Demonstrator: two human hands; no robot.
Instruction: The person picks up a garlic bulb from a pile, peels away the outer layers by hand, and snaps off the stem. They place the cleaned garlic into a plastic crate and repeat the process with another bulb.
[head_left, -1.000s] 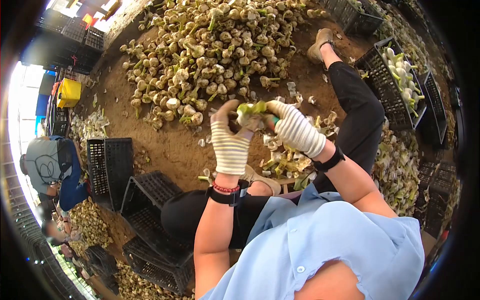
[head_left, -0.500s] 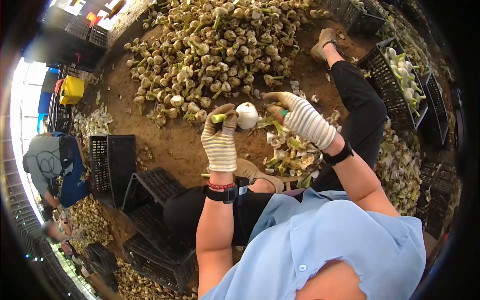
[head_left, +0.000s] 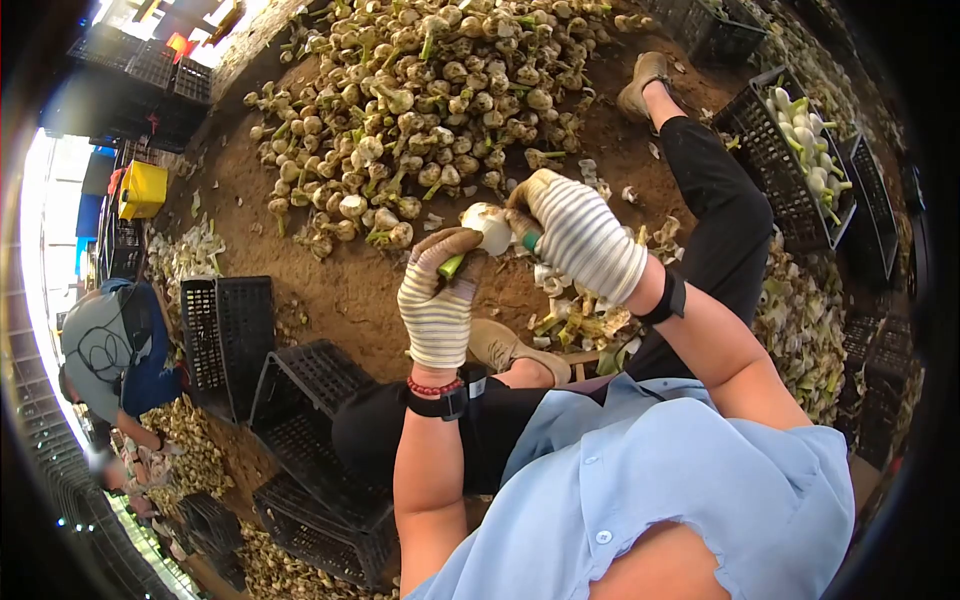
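A peeled-looking white garlic bulb [head_left: 490, 230] is in front of me, its green stem [head_left: 451, 267] gripped in the fingers of my left hand [head_left: 438, 300]. My left hand wears a striped, soil-stained glove. My right hand [head_left: 585, 235], gloved likewise, is closed with its fingertips right at the bulb's right side. A bit of a small green-handled tool [head_left: 530, 242] shows between the right fingers; its working end is hidden. Beyond both hands lies a large heap of unpeeled garlic [head_left: 440, 110] on the soil.
Peeled skins and trimmings [head_left: 585, 310] lie below my right hand. A black crate of cleaned garlic [head_left: 795, 165] stands at right. Empty-looking black crates [head_left: 228, 340] stand at left, near a bending person [head_left: 105, 345]. A yellow container [head_left: 143, 190] sits farther back.
My right hand has moved left to the bulb, fingertips now at its side. The bulb has tilted in my left hand, showing its brownish root end upward.
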